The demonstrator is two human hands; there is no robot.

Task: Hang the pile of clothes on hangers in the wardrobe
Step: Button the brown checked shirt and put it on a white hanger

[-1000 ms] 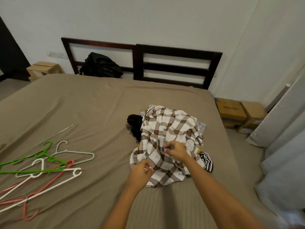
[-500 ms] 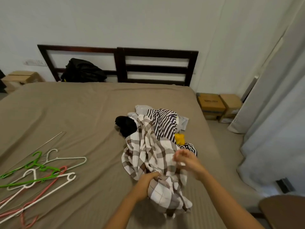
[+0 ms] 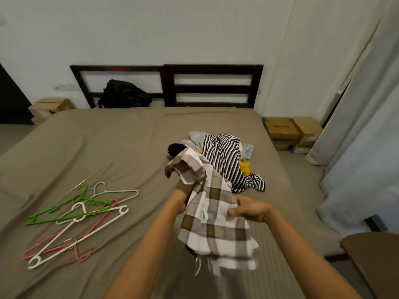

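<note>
Head view is showing the loose tail of a brown-and-white woven checked shirt [image 3: 216, 225] dangling nearest, just above the taupe bed sheet [image 3: 121, 152]. The right hand [image 3: 250, 210] is pinching the checked shirt's side edge between thumb and fingers. The left hand [image 3: 174, 178], held higher and further out, is gripping the collar end, its curled fingers half buried in cloth.

Both holds are looking light. The fabric is hanging bunched and twisted, so a shake to open it could be pulling the edge out of the pinch and dropping the garment.

To the left, the green, white and pink plastic hangers [image 3: 82, 210] are lying interlocked on the sheet. Lifting one is likely to be dragging others along or snagging a hook.

Beyond the hands, the pile of clothes [image 3: 218, 147], topped by a black-and-white striped top [image 3: 228, 167], is sitting just behind the shirt. Whether they are touching is unclear, and a sleeve caught there could be pulling the heap apart. The wardrobe is not showing.
</note>
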